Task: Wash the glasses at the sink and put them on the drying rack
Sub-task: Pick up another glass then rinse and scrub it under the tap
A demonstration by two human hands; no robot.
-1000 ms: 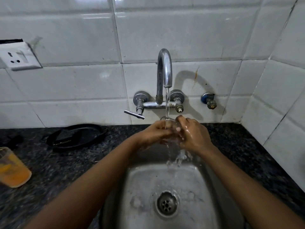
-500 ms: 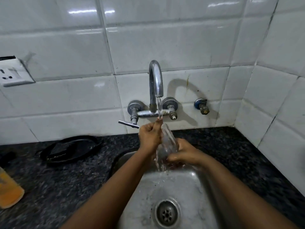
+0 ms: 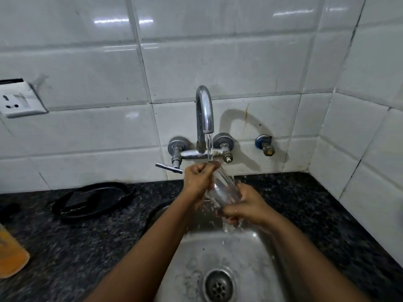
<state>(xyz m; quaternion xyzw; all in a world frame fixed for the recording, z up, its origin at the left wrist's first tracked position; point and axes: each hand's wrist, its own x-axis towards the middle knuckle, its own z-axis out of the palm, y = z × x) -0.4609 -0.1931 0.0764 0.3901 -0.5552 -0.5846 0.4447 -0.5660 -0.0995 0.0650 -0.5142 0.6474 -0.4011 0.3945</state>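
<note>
**Glass tilted under the tap**

Since a moment ago the right hand (image 3: 246, 205) has slid lower on the glass (image 3: 222, 188), gripping its base; the left hand (image 3: 197, 177) pinches the rim under the running tap (image 3: 205, 110), over the sink (image 3: 250, 247). Splashing blurs the fingers. An orange cup (image 3: 11, 256) on the tabletop (image 3: 87, 247) is cut off at left.

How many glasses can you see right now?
2: a clear glass held tilted under the tap by both hands, and an orange-tinted glass on the counter at the far left edge, partly cut off. Others may be out of view.
</note>
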